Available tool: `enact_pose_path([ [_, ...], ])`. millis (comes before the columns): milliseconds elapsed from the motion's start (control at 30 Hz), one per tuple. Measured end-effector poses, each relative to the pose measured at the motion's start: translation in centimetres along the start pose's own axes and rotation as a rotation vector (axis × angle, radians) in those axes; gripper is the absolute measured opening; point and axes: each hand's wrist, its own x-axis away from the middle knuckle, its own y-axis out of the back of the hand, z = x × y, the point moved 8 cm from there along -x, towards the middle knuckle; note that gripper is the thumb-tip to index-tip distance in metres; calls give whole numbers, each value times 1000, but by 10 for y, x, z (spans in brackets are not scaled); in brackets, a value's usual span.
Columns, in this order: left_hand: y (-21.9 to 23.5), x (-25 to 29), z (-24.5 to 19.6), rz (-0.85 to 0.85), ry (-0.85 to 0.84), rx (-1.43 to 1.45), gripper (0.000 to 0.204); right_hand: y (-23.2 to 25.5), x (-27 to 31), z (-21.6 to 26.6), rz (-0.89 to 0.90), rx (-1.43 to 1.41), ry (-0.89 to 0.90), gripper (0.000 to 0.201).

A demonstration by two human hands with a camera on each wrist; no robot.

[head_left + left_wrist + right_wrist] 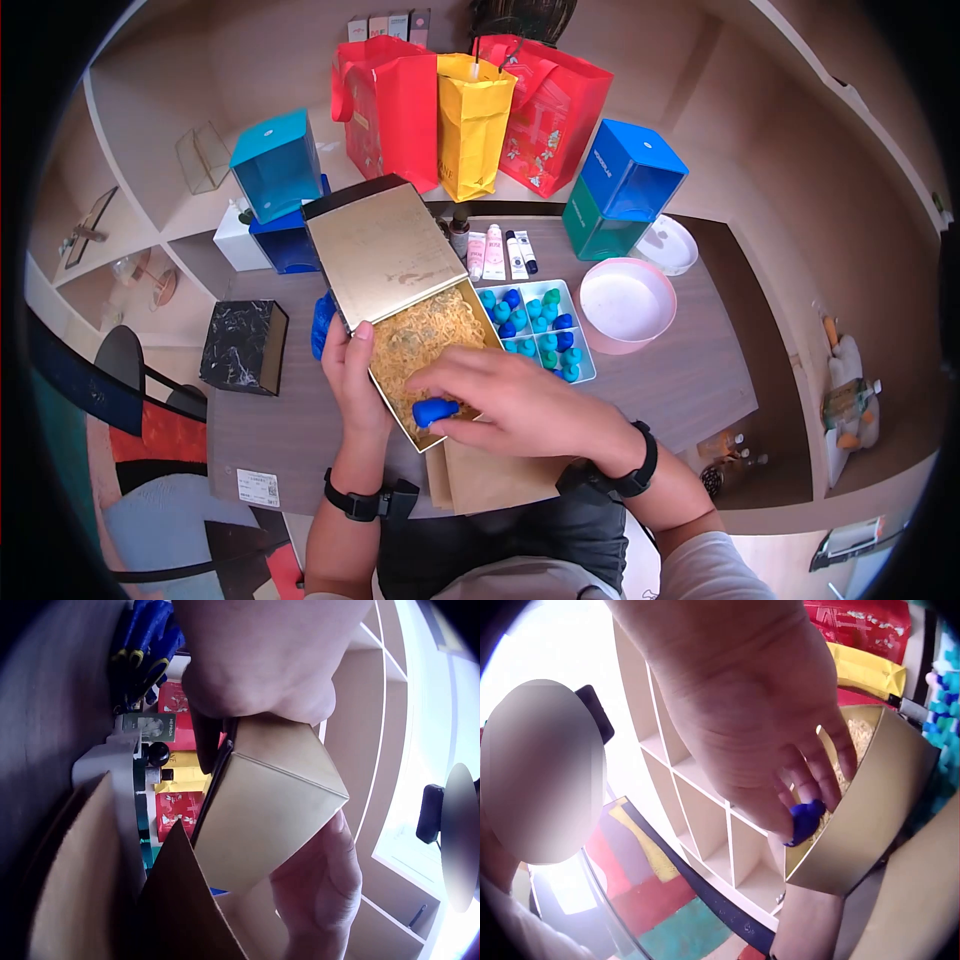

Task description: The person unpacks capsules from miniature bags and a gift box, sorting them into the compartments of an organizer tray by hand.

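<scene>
My left hand [358, 378] grips the side of an open gift box [855, 840], its gold-lined lid [400, 255] tipped back. The box is tilted and filled with shredded paper [425, 340]. Over the near end of the filling, my right hand [530, 400] pinches a small dark blue bottle [434, 411] between thumb and fingers. In the right wrist view the bottle [805, 822] sits just inside the box rim. Behind the right hand stands a white divided tray [589, 367] with several small blue, teal and green bottles.
A pink round tub [628, 300] stands right of the tray. Cosmetic tubes [494, 252] lie behind it. Red [390, 120] and yellow [475, 130] bags line the back. A black marbled box [243, 347] is at left; brown paper [500, 475] lies at the front edge.
</scene>
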Motion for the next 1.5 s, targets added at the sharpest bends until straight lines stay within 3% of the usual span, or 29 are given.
enact_pose_path([
  [100, -1, -1, -3, -26, -15, -73, 42, 25, 5, 0, -110, -54, -11, 36],
  [167, 0, -1, -2, -30, -9, -78, 42, 43, 10, -18, -191, -337, -119, 32],
  [233, 1, -1, -2, -32, -6, -81, 43, 59, 16, -41, -230, -384, -134, 26],
  [300, 1, 0, -4, -42, -16, -45, 37, 82, 27, -70, -448, -533, -156, 26],
  [433, 3, 0, -2, -61, -10, -28, 33, 67, 33, -80, -332, -611, -261, 25],
  [500, 3, 0, 2, -43, 11, -52, 29, 44, 25, -66, -183, -520, -239, 26],
  [567, 3, 0, 4, -35, -2, -81, 28, 34, 19, -60, -149, -414, -254, 26],
  [700, -1, -1, 2, -32, 45, -17, 28, 41, 1, -38, -230, -469, -147, 27],
  [767, -1, -1, 6, -44, 112, 45, 29, 52, -7, -19, -246, -139, -20, 29],
  [800, -2, -1, 7, -41, 113, 46, 29, 55, -8, -16, -248, -137, -21, 29],
  [900, -2, 0, 8, -29, 106, 45, 28, 69, -5, -22, -311, -190, -105, 32],
  [967, 0, -1, 5, -27, 44, -28, 28, 87, 9, -48, -580, -571, -125, 34],
  [1000, 1, 0, 4, -28, 45, -18, 28, 92, 12, -59, -576, -563, -129, 34],
  [1100, -1, 0, -1, -37, 28, -12, 27, 119, 37, -107, -744, -363, -275, 30],
  [1167, -1, 0, -3, -56, 18, -6, 27, 116, 48, -144, -557, 49, -588, 24],
  [1300, 0, 0, -2, -56, 10, -21, 27, 100, 48, -167, -481, 260, -522, 18],
  [1400, 1, 0, 0, -50, 15, -35, 27, 83, 38, -174, -245, 460, -394, 22],
  [1500, 1, -1, -1, -68, 18, -31, 27, 89, 34, -155, -374, 454, -262, 24],
])
